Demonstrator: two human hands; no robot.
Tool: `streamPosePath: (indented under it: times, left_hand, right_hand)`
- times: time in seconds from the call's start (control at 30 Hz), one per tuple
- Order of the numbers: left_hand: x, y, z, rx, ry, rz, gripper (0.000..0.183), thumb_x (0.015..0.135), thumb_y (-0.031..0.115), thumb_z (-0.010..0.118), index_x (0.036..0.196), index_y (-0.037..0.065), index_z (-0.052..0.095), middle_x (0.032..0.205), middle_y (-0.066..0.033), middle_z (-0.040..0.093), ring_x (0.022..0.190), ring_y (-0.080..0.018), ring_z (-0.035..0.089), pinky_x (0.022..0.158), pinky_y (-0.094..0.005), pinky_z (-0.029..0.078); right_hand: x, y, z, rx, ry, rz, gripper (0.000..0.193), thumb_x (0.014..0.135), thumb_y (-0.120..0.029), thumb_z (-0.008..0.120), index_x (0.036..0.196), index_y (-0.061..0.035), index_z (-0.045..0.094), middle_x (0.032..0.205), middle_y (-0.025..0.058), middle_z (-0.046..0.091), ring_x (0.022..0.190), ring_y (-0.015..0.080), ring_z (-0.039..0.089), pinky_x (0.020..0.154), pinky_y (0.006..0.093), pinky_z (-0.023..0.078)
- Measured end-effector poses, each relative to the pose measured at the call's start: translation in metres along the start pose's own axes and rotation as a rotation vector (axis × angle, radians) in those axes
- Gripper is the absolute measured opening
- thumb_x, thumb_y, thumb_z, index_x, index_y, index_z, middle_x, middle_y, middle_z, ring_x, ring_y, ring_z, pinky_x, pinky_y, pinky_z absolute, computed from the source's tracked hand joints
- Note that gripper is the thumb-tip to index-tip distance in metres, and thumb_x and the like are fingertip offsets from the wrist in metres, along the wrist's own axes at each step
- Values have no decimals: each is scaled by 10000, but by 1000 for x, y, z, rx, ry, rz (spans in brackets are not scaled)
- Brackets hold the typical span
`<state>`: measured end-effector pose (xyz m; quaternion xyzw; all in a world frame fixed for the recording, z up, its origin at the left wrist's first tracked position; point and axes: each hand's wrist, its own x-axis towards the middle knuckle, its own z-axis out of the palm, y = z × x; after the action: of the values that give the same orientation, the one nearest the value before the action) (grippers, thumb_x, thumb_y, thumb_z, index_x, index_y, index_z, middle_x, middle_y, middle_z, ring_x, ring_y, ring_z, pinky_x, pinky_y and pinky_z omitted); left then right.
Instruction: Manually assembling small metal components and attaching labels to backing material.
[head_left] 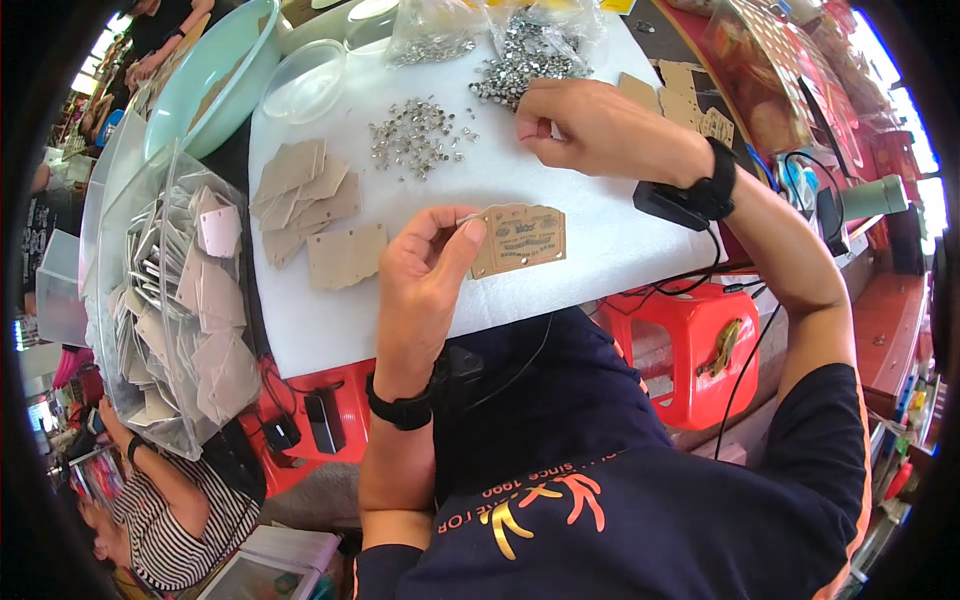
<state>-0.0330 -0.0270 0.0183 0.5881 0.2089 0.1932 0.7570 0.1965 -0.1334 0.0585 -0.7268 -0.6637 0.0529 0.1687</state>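
My left hand pinches a brown cardboard card at its left end, between thumb and curled fingers. Dark print covers the card's face, and small holes with metal bits run along its edges. My right hand is closed, fingertips curled down beside a heap of small shiny metal fasteners; whether a piece is in them is hidden. A looser scatter of small metal fasteners lies left of that heap. Blank brown cards are stacked at the left, with another card lying nearer my left hand.
A white sheet covers the table. Left of it stand a clear bin full of cards and a pale green basin. More cards and a black device with a cable lie right. Red stools stand below.
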Motion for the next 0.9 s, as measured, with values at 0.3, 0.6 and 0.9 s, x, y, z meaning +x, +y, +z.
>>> streamPosePath:
  times: [0.3,0.6,0.9]
  left_hand:
    - [-1,-10,14,80,116,99,172,958,120,658,1052,-25,655,922,-9,656,831,-49,577,754,-201,463]
    - [-3,-13,14,124,168,152,177,954,128,666,1036,-28,650,886,-10,652,776,-43,566,701,-209,469]
    - [-2,-14,12,185,163,161,181,949,142,674,1032,-17,653,864,-18,648,756,-52,565,689,-223,473]
  right_hand:
    - [-22,-54,20,466,231,-72,97,839,-90,694,889,-14,659,790,107,615,705,278,614,631,359,490]
    - [-26,-62,35,496,286,17,91,833,-86,703,882,-23,660,766,103,583,640,251,589,572,343,474]
    - [-26,-69,32,610,238,196,110,829,-103,704,901,-26,671,790,99,610,662,227,614,588,321,494]
